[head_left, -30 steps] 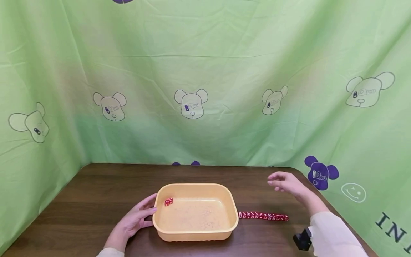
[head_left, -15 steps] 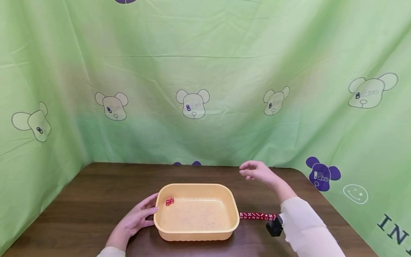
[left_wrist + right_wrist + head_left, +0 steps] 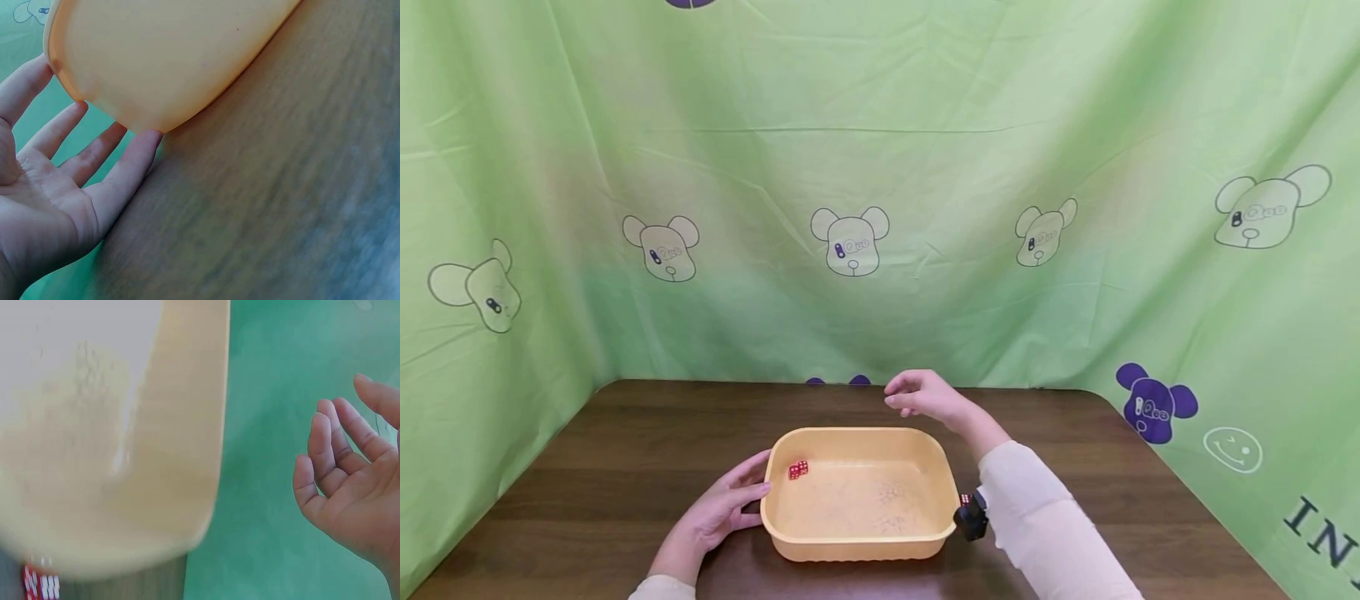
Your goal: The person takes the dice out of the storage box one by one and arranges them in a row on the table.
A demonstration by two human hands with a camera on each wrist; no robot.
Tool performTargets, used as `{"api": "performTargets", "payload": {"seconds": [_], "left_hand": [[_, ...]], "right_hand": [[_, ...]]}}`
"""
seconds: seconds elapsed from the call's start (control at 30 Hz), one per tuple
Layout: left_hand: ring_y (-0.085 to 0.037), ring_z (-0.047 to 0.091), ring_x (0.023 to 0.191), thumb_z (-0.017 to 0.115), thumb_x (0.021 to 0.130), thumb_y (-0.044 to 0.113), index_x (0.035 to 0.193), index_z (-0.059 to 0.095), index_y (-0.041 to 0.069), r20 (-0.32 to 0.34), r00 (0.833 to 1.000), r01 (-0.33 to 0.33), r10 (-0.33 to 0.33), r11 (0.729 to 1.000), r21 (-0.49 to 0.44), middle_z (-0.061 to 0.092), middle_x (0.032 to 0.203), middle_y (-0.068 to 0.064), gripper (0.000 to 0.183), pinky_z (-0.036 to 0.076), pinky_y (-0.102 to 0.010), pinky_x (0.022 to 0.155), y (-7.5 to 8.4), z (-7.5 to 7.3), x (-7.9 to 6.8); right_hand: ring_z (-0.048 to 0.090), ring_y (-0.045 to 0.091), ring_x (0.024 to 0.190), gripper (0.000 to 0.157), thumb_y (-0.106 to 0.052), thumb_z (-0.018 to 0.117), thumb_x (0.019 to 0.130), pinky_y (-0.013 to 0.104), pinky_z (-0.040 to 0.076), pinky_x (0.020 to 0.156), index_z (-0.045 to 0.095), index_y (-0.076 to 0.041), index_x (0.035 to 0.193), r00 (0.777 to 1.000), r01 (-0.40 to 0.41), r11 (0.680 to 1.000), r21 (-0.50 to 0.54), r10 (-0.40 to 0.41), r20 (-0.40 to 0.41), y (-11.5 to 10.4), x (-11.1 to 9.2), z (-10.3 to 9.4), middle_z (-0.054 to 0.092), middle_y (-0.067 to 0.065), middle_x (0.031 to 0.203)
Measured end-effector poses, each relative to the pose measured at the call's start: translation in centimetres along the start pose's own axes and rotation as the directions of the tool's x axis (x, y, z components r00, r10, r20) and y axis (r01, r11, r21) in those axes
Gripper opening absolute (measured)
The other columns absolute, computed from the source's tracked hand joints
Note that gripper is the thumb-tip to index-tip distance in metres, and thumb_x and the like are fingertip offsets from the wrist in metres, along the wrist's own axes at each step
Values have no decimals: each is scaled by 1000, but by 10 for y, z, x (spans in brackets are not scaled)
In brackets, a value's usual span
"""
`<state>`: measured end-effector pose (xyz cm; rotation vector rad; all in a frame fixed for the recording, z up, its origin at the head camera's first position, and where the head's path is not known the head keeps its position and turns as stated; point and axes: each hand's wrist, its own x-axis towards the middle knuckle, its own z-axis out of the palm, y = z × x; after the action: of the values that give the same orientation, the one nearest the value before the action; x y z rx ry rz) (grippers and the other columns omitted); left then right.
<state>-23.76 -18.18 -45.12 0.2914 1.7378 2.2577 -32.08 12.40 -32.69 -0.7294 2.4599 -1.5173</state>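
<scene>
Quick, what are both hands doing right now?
Left hand: open, straight fingers touching the side of the yellow tub.
Right hand: open and empty, loosely curled, hovering above the tub's far rim.

The yellow-orange tub [image 3: 859, 546] is a shallow rectangular plastic basin with rounded corners and a rolled rim, standing upright on the desk near its front edge. Its pale floor looks scuffed. Two small red dice [image 3: 797, 470] with white pips lie touching each other in the tub's far left corner. A row of more red dice [image 3: 41, 585] lies on the desk just beside the tub's right wall, mostly hidden; only its near end shows
</scene>
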Motion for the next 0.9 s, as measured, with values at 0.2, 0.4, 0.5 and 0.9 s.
{"api": "performTargets", "payload": {"seconds": [0.2,0.4,0.5,0.9], "left_hand": [[-27,45,105,53,83,6,136,18,3,-2,1000,-1,1,1000,-1,21,134,-24,64,44,-44,76,0,0,1],[-28,46,104,53,83,6,136,19,3,-7,1000,3,-4,1000,-9,24,133,-24,63,44,-44,75,-1,-1,0],[-28,46,104,53,83,6,136,20,3,-1,1000,3,-3,1000,-15,24,133,-23,63,44,-44,75,-2,-1,0],[-29,45,105,52,83,5,135,19,2,4,1000,5,-5,1000,-4,21,134,-24,61,44,-44,76,0,-1,0]], "right_hand": [[54,28,66,21,-7,60,78,37,45,64,56,6,94,999,-5,1000,17,4,49,-7,13,28,58,1,74],[54,25,65,19,-6,60,78,39,45,68,58,5,94,994,-9,1000,21,6,105,-16,18,54,59,2,77],[53,23,62,18,-3,59,78,36,45,63,58,7,93,993,-5,1000,16,3,117,-25,17,67,59,4,76],[53,18,60,20,-5,62,75,44,44,69,60,5,92,985,-31,999,11,29,172,-12,37,110,60,4,78]]}}
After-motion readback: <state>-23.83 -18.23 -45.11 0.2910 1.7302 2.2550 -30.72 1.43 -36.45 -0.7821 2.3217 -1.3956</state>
